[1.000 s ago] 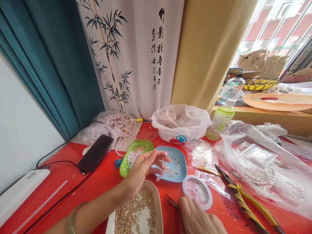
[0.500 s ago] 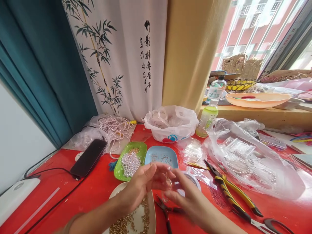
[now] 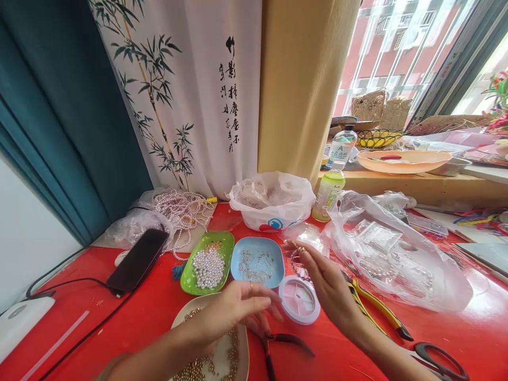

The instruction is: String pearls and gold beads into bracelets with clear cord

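My left hand [image 3: 248, 307] hovers over the right edge of a cream plate [image 3: 245, 344] of gold beads, its fingers apart with nothing in them. A beaded strand [image 3: 296, 259] hangs from the fingers of my right hand [image 3: 323, 275], above a round white spool [image 3: 299, 300]. Dark-handled pliers [image 3: 273, 338] lie below my left hand. Behind the hands are a blue tray [image 3: 257, 243] with metal pins and a green tray [image 3: 186, 280] with white pearls and a few gold beads.
At left lie a phone [image 3: 137, 262] and pearl strands [image 3: 178, 209]. Farther back are a bag-lined bowl [image 3: 272, 206] and bottle [image 3: 330, 190]. At right are a plastic bag [image 3: 400, 259], yellow-black pliers [image 3: 383, 309] and scissors [image 3: 440, 361].
My hands have moved apart; the right one has shifted right and up with the strand. The view has turned slightly right, and the blue tray and spool are less covered.
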`<action>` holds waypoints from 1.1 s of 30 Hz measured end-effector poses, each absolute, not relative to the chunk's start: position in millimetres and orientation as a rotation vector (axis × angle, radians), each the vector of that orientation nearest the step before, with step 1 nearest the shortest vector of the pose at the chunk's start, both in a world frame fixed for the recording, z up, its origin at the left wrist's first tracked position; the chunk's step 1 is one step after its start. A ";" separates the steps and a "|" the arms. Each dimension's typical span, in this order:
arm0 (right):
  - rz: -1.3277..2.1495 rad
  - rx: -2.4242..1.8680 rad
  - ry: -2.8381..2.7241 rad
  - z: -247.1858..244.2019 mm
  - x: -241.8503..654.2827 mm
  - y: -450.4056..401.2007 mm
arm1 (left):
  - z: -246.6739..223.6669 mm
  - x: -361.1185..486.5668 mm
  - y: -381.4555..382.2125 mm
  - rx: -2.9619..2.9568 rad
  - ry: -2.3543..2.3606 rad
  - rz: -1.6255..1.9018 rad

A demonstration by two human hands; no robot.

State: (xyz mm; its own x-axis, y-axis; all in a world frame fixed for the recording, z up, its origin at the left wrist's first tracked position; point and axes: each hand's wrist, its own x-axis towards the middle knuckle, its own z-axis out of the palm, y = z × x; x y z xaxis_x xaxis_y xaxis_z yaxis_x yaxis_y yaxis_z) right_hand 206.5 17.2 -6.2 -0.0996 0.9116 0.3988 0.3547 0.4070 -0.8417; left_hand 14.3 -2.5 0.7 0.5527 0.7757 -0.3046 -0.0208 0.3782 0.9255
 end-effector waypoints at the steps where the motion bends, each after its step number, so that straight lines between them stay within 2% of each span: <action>1: 0.675 -1.151 -1.647 -5.1 212.8 23.3 | -0.6 14.3 -2.4 1.100 0.846 0.569; 8: 0.731 -1.308 -1.527 0.7 253.5 54.0 | -7.0 14.8 -3.6 1.288 0.811 0.445; 14: 0.758 -1.459 -1.574 -8.0 267.1 61.9 | -10.0 15.9 -3.8 1.187 0.814 0.519; 26: 0.130 -2.061 -2.097 -43.1 254.9 101.9 | -13.5 13.5 -3.4 1.180 0.799 0.519; 33: -0.212 -2.014 -2.198 -47.4 249.2 93.8 | -9.9 12.7 -2.6 1.188 0.824 0.539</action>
State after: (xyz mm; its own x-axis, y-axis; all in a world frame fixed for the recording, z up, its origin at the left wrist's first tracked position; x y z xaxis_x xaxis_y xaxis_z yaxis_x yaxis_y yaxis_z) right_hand 249.2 93.8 -47.4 -0.0857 0.9745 0.2072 0.9962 0.0873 0.0013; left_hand 12.7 -2.6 -9.9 0.6040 0.7489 -0.2727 0.0508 0.3053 0.9509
